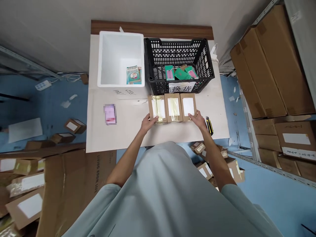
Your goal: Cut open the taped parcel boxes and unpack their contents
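Three small cardboard boxes with white labels stand side by side on the table in the head view. My left hand [148, 124] grips the near left corner of the left box [152, 99], thumb on top. Shiny yellowish tape runs over this box and over the middle box [173, 96]. My right hand [197, 119] closes on the near right corner of the right box [188, 95], its thumb on the label's edge. The fingers under both outer boxes are partly hidden. A yellow-and-black utility knife [209, 125] lies just right of my right hand.
Behind the boxes stand a white foam box [120, 87] with booklets inside and a black plastic crate [179, 80] holding green packets. A blurred pink item [110, 114] lies on the table [123, 136] at left. Parcels surround the table; stacked cartons [269, 62] fill the right-hand rack.
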Action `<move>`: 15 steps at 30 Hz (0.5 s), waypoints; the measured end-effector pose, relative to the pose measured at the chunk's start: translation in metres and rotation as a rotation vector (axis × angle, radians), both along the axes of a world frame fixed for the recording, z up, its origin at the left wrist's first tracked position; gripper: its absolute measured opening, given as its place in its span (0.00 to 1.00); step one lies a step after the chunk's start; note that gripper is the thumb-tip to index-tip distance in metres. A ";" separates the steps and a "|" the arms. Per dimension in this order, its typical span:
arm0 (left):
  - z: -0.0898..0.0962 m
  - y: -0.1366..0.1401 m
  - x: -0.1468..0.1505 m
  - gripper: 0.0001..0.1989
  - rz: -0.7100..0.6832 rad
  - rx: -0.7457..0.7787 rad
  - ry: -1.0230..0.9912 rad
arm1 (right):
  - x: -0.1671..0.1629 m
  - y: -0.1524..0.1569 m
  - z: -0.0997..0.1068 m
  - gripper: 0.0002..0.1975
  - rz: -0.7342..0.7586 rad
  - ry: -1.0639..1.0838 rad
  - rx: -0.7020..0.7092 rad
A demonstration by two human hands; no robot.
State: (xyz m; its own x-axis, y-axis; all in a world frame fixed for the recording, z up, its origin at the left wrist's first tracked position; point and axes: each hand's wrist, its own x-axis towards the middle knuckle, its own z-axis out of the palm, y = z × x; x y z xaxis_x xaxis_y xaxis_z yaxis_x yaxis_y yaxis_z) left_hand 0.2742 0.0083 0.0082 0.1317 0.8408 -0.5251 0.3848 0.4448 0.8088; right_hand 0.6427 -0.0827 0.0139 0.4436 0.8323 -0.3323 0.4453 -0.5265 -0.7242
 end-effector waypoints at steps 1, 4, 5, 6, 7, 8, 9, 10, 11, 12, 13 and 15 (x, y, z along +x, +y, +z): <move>-0.002 -0.002 0.002 0.42 0.014 0.012 0.021 | 0.001 0.001 -0.003 0.42 -0.004 0.016 -0.024; -0.008 -0.009 0.004 0.41 0.055 0.042 0.050 | 0.000 0.005 -0.006 0.45 -0.018 -0.026 -0.082; -0.010 -0.011 0.004 0.41 0.074 0.047 0.052 | -0.002 0.008 -0.004 0.46 -0.013 -0.081 -0.075; -0.011 -0.013 0.004 0.40 0.093 0.050 0.053 | -0.004 0.011 -0.002 0.48 0.000 -0.141 -0.049; -0.013 -0.015 0.004 0.40 0.108 0.053 0.052 | -0.007 0.016 0.001 0.49 0.023 -0.196 -0.007; -0.014 -0.017 0.003 0.40 0.116 0.054 0.050 | -0.011 0.022 0.004 0.49 0.059 -0.238 0.045; -0.015 -0.020 0.001 0.41 0.121 0.054 0.045 | -0.017 0.029 0.009 0.48 0.109 -0.265 0.098; -0.016 -0.023 -0.001 0.42 0.127 0.054 0.037 | -0.024 0.037 0.013 0.47 0.170 -0.278 0.145; -0.017 -0.027 -0.004 0.43 0.131 0.054 0.022 | -0.033 0.046 0.018 0.45 0.239 -0.283 0.184; -0.018 -0.032 -0.007 0.44 0.135 0.056 0.002 | -0.044 0.055 0.024 0.44 0.317 -0.282 0.214; -0.019 -0.038 -0.010 0.45 0.140 0.060 -0.020 | -0.057 0.064 0.029 0.42 0.395 -0.279 0.240; -0.020 -0.050 -0.019 0.46 0.143 0.066 -0.064 | -0.085 0.081 0.038 0.40 0.534 -0.273 0.278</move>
